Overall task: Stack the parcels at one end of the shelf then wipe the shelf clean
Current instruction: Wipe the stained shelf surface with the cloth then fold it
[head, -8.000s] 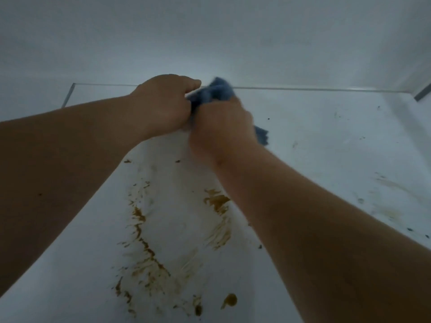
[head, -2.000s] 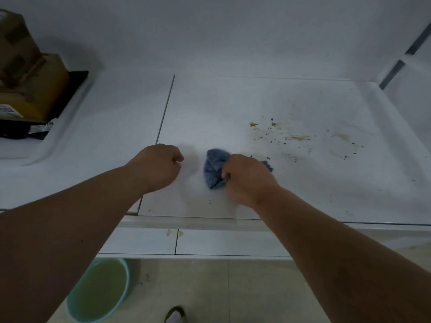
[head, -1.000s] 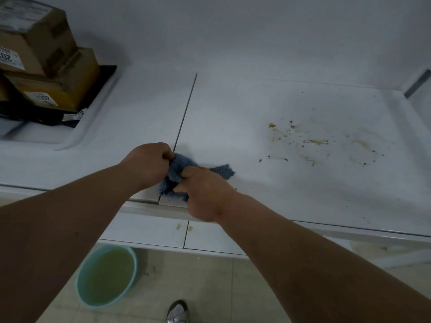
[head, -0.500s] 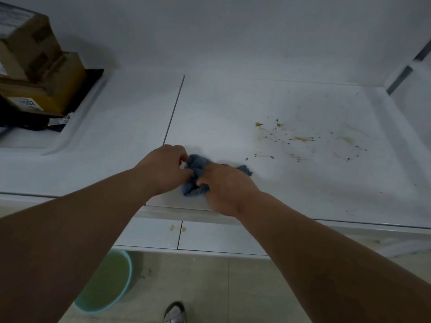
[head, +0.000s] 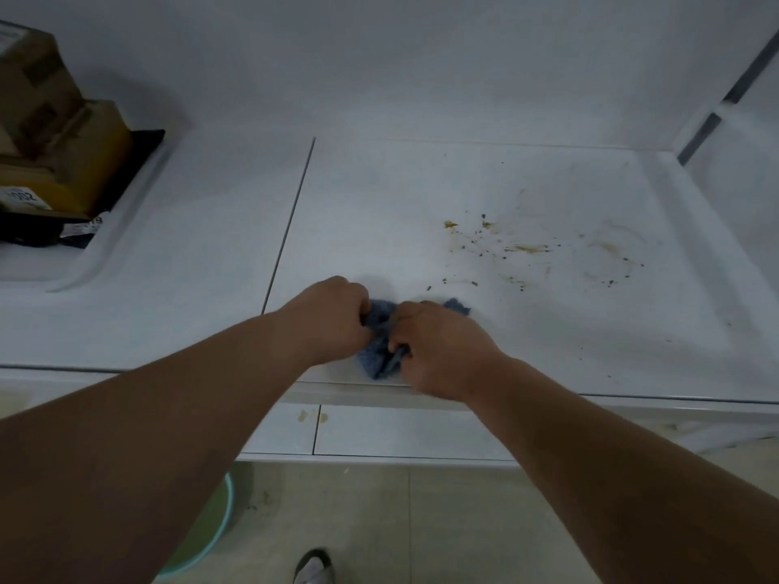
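Note:
A crumpled blue cloth point(head: 379, 347) lies near the front edge of the white shelf point(head: 421, 204). My left hand point(head: 333, 322) grips its left side and my right hand point(head: 438, 347) grips its right side, fingers curled into the fabric. Brown stains and dark crumbs point(head: 527, 248) are spread over the shelf to the right of the cloth. Cardboard parcels point(head: 46, 132) are stacked at the far left end, on top of a black flat parcel point(head: 143, 141).
A seam point(head: 291, 221) splits the shelf into two panels. A raised white rim point(head: 122, 229) borders the parcels' section. On the floor below stands a teal basin point(head: 210, 537) of greenish water, with a shoe point(head: 314, 566) beside it. A wall post point(head: 716, 120) closes the right end.
Two seconds ago only my right hand held the cloth; my left hand then joined it. Over the last half second both hands stay bunched on the cloth near the front edge.

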A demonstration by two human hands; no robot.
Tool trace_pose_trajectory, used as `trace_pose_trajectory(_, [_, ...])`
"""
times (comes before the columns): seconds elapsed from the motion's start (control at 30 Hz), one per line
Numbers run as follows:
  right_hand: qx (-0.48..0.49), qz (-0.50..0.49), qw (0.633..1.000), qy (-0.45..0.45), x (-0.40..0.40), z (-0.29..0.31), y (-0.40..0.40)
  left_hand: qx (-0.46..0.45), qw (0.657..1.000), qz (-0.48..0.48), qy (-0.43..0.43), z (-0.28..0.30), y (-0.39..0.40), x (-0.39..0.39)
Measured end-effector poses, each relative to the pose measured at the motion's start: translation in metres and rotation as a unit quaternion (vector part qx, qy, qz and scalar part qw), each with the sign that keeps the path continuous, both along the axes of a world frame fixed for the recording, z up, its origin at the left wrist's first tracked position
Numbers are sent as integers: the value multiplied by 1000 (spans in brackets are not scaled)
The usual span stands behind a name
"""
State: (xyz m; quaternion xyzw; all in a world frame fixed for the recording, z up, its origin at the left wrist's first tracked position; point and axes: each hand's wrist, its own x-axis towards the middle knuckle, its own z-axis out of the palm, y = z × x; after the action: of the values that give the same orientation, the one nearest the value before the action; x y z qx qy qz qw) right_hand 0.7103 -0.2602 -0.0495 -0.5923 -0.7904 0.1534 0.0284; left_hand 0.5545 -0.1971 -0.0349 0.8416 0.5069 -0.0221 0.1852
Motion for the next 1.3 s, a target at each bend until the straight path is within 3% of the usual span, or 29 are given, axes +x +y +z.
trace_pose_trajectory(0.2, [8, -88, 996, 23, 8, -8, 13, 1, 997, -47, 55, -7, 6, 29])
trace_pose_trajectory(0.4, [30, -9, 999, 5, 7, -3, -12, -1, 982, -74, 174, 1, 11, 43])
trace_pose_trajectory(0.57, [30, -28, 998, 57, 26, -11, -7, 9, 987, -42, 155, -7, 15, 52])
trace_pose_trajectory(0.83, [-19, -87, 996, -1, 52, -17, 30, 45, 993, -67, 89, -27, 29, 72])
trace_pose_trajectory(1.07, [-43, -144, 989, -12, 61, 1, 13, 44, 968, -119, 217, -6, 26, 105])
trace_pose_trajectory(1.3, [-32, -67, 997, -14, 69, 5, -22, 27, 966, -146, 213, -7, 1, 108])
